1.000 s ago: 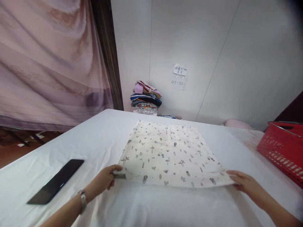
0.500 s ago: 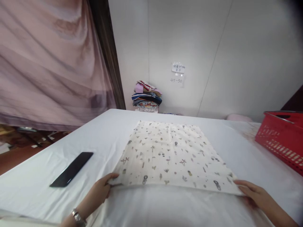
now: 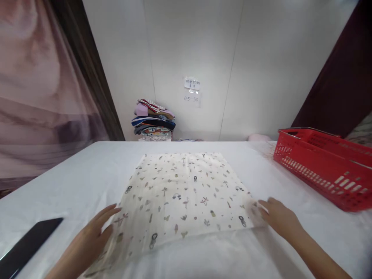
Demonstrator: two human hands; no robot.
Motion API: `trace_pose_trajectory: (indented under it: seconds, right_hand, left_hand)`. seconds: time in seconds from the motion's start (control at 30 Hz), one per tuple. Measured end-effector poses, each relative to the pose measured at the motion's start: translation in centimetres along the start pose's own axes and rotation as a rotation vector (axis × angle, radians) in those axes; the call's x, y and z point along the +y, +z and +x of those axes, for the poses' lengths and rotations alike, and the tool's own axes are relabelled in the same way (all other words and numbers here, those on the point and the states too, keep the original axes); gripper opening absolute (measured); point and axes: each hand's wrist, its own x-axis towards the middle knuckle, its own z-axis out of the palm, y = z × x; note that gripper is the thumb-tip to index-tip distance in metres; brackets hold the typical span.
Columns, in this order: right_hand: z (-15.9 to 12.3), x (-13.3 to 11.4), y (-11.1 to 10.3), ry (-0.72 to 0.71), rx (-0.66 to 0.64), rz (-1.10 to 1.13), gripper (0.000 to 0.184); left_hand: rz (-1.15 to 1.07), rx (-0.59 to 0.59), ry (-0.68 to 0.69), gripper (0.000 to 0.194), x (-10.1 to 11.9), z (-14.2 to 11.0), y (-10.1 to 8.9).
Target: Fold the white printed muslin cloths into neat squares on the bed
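A cream cloth [image 3: 180, 193] printed with small palm trees, pineapples and other figures lies spread on the white table. At its left edge is my left hand [image 3: 90, 236], fingers stretched out and thumb apart, with the cloth's near left corner lying past it toward me. My right hand [image 3: 280, 217] has its thumb and fingers closed at the right edge, close to the near right corner. That corner is blurred by motion and looks slightly raised.
A red plastic basket [image 3: 322, 166] stands on the table [image 3: 244, 255] at the right. A black phone-like slab [image 3: 29, 246] lies at the left. Folded fabrics [image 3: 154, 122] are piled by the wall beneath paper signs [image 3: 192, 91]. A pink curtain [image 3: 43, 97] hangs at the left.
The view has turned to the right. My left hand has let go of the near left corner and opened at the left edge. My right hand has moved up along the right edge.
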Motion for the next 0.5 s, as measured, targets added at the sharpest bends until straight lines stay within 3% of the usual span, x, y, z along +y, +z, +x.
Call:
trace_pose_trajectory:
  seconds: [0.1,0.17,0.27,0.37,0.5]
  right_hand:
    - [1.8,-2.8,-0.2,-0.192,0.141,0.138,0.044]
    - [3.1,-4.0,1.0,-0.280,0.106,0.198,0.051]
    - [4.1,-4.3,3.8,-0.270,-0.031,0.155,0.061]
    - [4.2,-3.7,5.7,-0.230,-0.077,0.153,0.062]
    - [5.8,-3.2,4.9,-0.203,-0.025,0.301,0.054]
  left_hand:
    - [0.106,-0.013,0.177,0.053,3.8,2.0,1.8]
    - [0.219,-0.037,0.219,0.056,4.6,2.6,3.5]
    - [0.308,-0.143,0.249,0.051,3.0,2.6,5.8]
    - [0.307,-0.181,0.260,0.055,0.3,2.6,7.4]
    - [0.263,-0.167,0.211,0.050,-2.1,3.7,7.9]
